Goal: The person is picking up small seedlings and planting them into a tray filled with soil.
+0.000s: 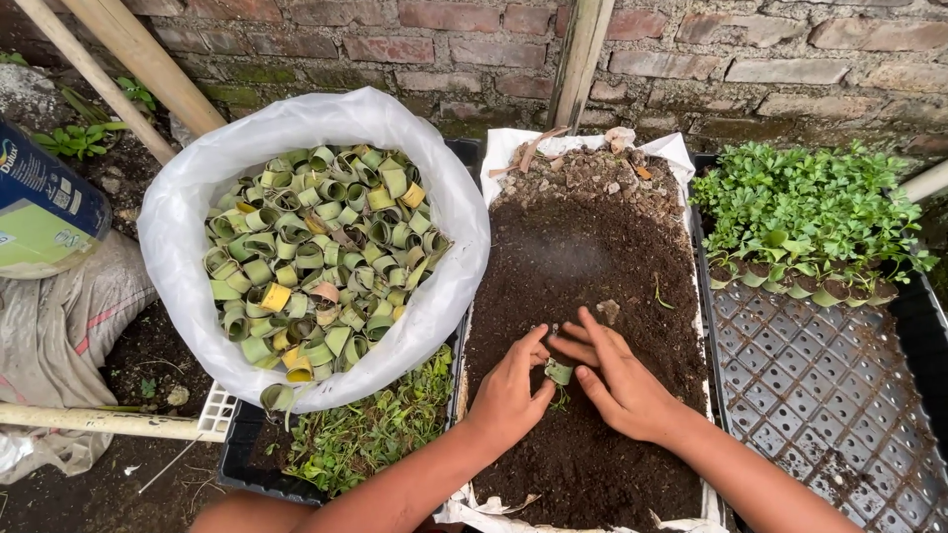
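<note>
Both hands down in the dark soil [583, 266] now, working close together. Left hand [509, 395] and right hand [622, 380] meet around a small green leaf-roll pot [559, 372], fingers curled in and pinching it from either side; a tiny seedling [561, 400] seems to trail just below it, though it's hard to make out. That pot looks light, thin and easily crushed, so a soft hold low on its wall suits it. On the left, a white bag [178, 237] brims with more leaf rolls [316, 257]. Far right, seedlings in pots [805, 222] stand on a black grid tray [829, 395].
</note>
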